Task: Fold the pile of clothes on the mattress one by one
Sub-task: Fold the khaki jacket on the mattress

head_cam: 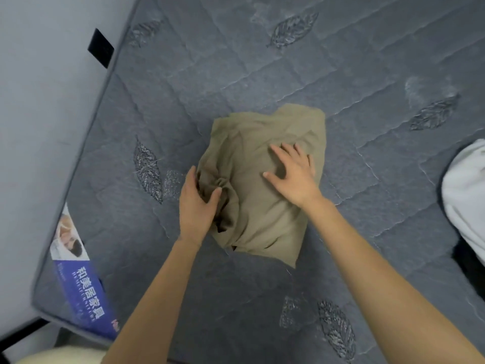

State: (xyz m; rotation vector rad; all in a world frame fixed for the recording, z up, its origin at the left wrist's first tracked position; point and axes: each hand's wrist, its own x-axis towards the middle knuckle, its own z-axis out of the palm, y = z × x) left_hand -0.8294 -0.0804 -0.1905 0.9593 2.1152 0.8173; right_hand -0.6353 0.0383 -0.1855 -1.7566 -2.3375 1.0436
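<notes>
Wall (31,127): pale and plain; runs down the left side, beside the mattress edge.
Black patch (101,47): small dark rectangle at the mattress's upper-left edge; what it is cannot be told.
Printed label (78,279): blue and white strip with white characters; lies along the mattress's near-left edge.
Mattress (236,61): grey, quilted in a diamond grid; stitched leaf shapes scattered over it; fills most of the view.
Left hand (198,203): bare forearm comes in from the bottom; fingers and thumb curled into a bunch of fabric at the garment's left edge; grasping it, thumb pressed into the folds.
Garment (265,214): olive-khaki cloth; lies near the middle of the mattress in a rumpled, roughly square bundle; gathered and creased on its left side, smoother on the right; a corner points toward the person at lower right.
Right hand (291,174): fingers spread and straight; palm down on the garment's upper-right part; resting flat on the cloth, gripping nothing.
White cloth (467,195): pale heap on the mattress at the right edge, cut off by the frame; well apart from the garment; something dark just below it, too little seen to name.
</notes>
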